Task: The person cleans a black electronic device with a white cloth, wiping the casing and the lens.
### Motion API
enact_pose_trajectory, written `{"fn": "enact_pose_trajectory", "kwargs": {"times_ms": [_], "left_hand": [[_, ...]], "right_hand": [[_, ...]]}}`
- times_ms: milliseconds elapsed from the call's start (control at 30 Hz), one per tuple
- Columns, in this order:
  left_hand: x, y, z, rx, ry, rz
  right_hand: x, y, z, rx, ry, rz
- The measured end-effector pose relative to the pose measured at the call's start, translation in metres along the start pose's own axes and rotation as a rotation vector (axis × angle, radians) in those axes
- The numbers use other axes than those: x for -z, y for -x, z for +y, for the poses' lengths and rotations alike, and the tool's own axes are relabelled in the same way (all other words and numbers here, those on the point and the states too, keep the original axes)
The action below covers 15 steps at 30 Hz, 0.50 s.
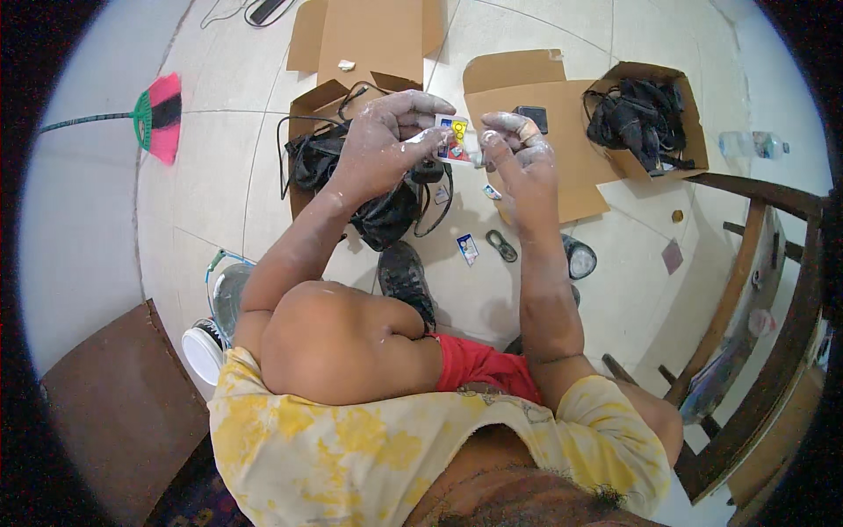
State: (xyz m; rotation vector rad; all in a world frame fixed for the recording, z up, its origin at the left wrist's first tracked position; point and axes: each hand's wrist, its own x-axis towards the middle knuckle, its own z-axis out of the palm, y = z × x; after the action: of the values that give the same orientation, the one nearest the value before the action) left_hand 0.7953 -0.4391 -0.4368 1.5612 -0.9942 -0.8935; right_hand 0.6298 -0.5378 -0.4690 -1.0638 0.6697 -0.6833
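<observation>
My left hand (pixel 397 140), dusted pale, grips a small white packet (pixel 453 138) with red, yellow and blue print, thumb on its face. My right hand (pixel 514 158) is just right of it, fingers curled around something small and pale by the packet's right edge, too hidden to name. Below them on the floor lie a second blue-and-white packet (pixel 466 249), a scrap of similar packet (pixel 490 191) and a coiled dark cord (pixel 502 246). A black bag with cables (pixel 382 215) spills from a cardboard box behind my left hand.
Flattened cardboard (pixel 571 193), a box of black gear (pixel 645 123) and a plastic bottle (pixel 751 145) lie ahead and right. A wooden frame (pixel 729 281) stands at right. A pink-green broom (pixel 158 119), a bucket (pixel 230 294) and a brown board (pixel 114 404) are at left.
</observation>
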Motion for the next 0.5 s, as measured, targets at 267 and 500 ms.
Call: {"fn": "enact_pose_trajectory", "kwargs": {"times_ms": [267, 500], "left_hand": [[0.002, -0.001, -0.003, -0.021, 0.046, 0.054], [0.011, -0.001, -0.001, 0.042, -0.039, -0.06]], "right_hand": [[0.001, 0.004, -0.002, -0.047, 0.209, -0.096], [-0.003, 0.001, 0.006, 0.144, 0.151, 0.074]]}}
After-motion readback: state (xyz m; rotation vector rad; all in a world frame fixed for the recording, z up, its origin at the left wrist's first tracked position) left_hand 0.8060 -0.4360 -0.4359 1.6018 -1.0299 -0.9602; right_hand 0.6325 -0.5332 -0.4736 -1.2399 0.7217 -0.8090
